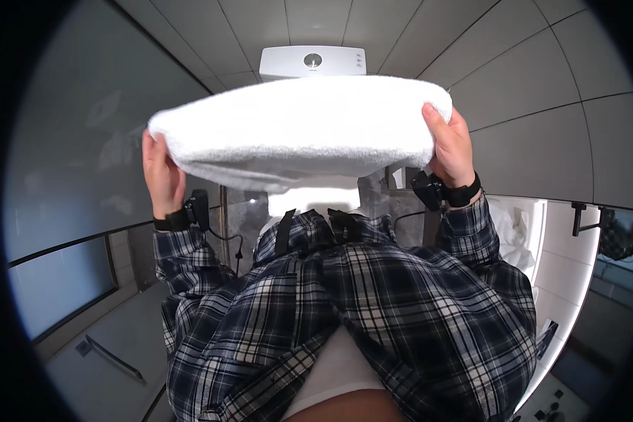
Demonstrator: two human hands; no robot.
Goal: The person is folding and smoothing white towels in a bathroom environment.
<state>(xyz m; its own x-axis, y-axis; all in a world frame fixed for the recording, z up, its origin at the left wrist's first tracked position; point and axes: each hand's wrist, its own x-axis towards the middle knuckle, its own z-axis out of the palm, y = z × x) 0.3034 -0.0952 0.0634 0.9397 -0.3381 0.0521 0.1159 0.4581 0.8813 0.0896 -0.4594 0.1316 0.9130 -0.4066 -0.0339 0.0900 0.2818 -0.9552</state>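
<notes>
A white terry towel [300, 116] is stretched sideways between my two hands, held up in front of me. My left hand [162, 171] grips its left end, with part of the fingers hidden by the cloth. At the right end my right hand [451, 142] pinches the towel, thumb on top and fingers behind. The lower edge sags a little and shows a shaded fold underneath. Below and behind the towel, a white toilet [314, 198] is partly visible; the towel covers much of it.
The toilet's cistern [343, 60], with a round flush button, stands against the tiled wall [316, 21]. A frosted glass panel [84, 132] rises on the left, with a door handle [115, 358] lower down. To the right are white crumpled cloth [514, 232] and a lit mirror [612, 295].
</notes>
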